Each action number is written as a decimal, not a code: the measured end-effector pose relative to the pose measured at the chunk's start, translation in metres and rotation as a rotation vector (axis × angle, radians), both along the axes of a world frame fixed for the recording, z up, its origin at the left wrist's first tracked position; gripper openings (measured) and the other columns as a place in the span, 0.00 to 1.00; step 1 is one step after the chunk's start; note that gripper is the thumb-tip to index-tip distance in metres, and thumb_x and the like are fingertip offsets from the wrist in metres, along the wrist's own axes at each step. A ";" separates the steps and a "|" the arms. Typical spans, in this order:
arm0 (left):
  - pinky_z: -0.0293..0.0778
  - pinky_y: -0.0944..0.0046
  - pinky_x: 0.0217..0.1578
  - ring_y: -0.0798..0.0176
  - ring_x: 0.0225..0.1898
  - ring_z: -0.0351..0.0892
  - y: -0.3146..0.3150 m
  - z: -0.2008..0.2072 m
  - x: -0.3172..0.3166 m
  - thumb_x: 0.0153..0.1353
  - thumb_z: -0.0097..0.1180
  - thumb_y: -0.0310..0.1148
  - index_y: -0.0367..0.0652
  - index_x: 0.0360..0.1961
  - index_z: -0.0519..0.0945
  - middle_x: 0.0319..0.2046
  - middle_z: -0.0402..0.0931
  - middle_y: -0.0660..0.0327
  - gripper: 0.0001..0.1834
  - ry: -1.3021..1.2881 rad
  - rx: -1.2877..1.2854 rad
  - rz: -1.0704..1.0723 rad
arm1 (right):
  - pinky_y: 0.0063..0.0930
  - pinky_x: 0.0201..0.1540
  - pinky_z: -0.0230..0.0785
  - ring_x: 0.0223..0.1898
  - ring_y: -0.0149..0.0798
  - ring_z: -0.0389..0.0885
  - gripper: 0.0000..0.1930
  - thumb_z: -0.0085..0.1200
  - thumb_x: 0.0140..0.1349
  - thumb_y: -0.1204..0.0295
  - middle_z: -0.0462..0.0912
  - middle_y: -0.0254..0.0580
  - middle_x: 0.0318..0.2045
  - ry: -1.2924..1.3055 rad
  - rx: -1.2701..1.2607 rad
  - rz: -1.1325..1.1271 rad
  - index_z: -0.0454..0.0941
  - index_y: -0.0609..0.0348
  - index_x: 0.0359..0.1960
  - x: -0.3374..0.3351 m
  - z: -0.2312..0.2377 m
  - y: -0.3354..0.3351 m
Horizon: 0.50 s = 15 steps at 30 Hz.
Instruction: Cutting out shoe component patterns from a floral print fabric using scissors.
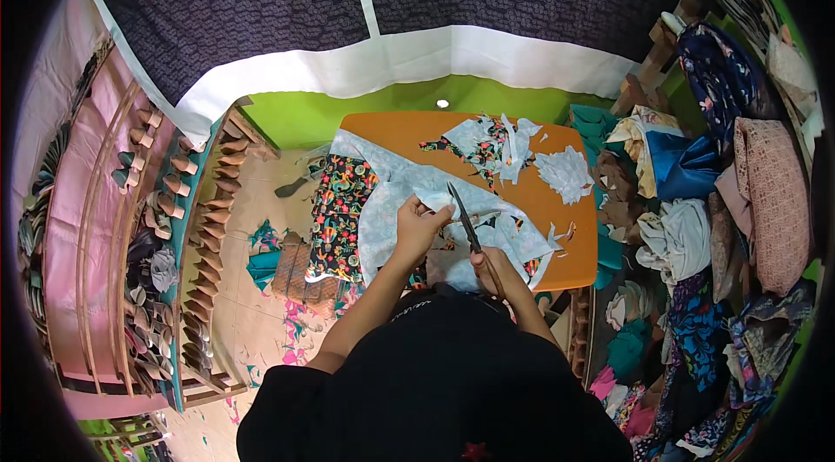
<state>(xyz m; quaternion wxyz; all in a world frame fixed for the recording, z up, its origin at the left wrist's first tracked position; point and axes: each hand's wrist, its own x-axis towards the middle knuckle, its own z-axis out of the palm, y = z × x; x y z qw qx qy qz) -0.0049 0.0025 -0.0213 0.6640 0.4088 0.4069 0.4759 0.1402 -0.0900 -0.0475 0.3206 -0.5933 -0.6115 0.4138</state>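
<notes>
My left hand (pixel 421 225) pinches a small pale piece of fabric (pixel 432 200) between thumb and fingers, above the table. In my right hand (pixel 496 271) are long dark scissors (pixel 464 218), blades pointing up and away, their tips close beside the pale piece. Whether the blades touch it I cannot tell. Beneath both hands lies a large printed cloth (pixel 343 218), black with colourful figures on one side and pale blue-white on the other. Part of it is folded over to show the pale side. It covers the left and near parts of the orange table (pixel 565 240).
Cut scraps (pixel 500 144) and a pile of pale pieces (pixel 565 173) lie on the table's far side. Racks of shoe lasts (pixel 209 244) stand at left. Heaped fabrics (pixel 678 236) fill the right. More scraps (pixel 300 323) litter the floor. A dark curtain (pixel 261 1) hangs ahead.
</notes>
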 end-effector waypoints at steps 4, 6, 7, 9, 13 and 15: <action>0.69 0.75 0.24 0.72 0.24 0.73 0.002 -0.003 -0.001 0.46 0.58 0.24 0.35 0.32 0.69 0.26 0.74 0.60 0.13 0.007 -0.001 0.000 | 0.27 0.20 0.58 0.16 0.32 0.62 0.38 0.23 0.48 0.33 0.61 0.36 0.10 0.026 0.018 -0.021 0.60 0.62 0.15 -0.005 0.007 -0.001; 0.69 0.75 0.24 0.71 0.24 0.73 0.002 -0.003 -0.002 0.46 0.58 0.24 0.35 0.32 0.69 0.26 0.74 0.60 0.13 0.024 -0.007 -0.005 | 0.27 0.20 0.58 0.16 0.32 0.63 0.37 0.25 0.48 0.33 0.61 0.35 0.10 0.030 0.024 -0.025 0.60 0.62 0.15 -0.004 0.008 -0.001; 0.69 0.75 0.24 0.71 0.24 0.73 0.003 -0.002 -0.003 0.46 0.58 0.24 0.35 0.31 0.69 0.25 0.74 0.59 0.12 0.042 -0.015 -0.010 | 0.27 0.20 0.58 0.16 0.32 0.63 0.37 0.25 0.48 0.33 0.61 0.35 0.10 0.031 0.025 -0.024 0.60 0.62 0.15 -0.005 0.009 -0.001; 0.69 0.74 0.24 0.71 0.24 0.73 0.002 0.000 -0.003 0.45 0.58 0.24 0.35 0.31 0.69 0.25 0.74 0.60 0.12 0.022 -0.018 0.002 | 0.25 0.19 0.57 0.16 0.30 0.63 0.37 0.27 0.48 0.33 0.61 0.33 0.11 0.031 -0.027 -0.037 0.62 0.62 0.17 -0.005 0.011 0.000; 0.70 0.73 0.25 0.70 0.27 0.74 0.003 0.000 -0.005 0.45 0.58 0.23 0.36 0.35 0.69 0.29 0.74 0.59 0.15 0.070 -0.021 -0.083 | 0.23 0.19 0.57 0.16 0.28 0.64 0.35 0.31 0.50 0.35 0.62 0.32 0.13 0.221 -0.062 -0.017 0.65 0.62 0.21 0.004 -0.016 -0.002; 0.70 0.73 0.26 0.70 0.29 0.74 0.002 0.002 -0.006 0.45 0.57 0.21 0.37 0.39 0.67 0.33 0.74 0.59 0.18 0.039 0.037 -0.126 | 0.20 0.19 0.57 0.17 0.26 0.64 0.32 0.36 0.50 0.38 0.63 0.31 0.15 0.347 -0.048 -0.043 0.67 0.62 0.26 0.003 -0.013 -0.004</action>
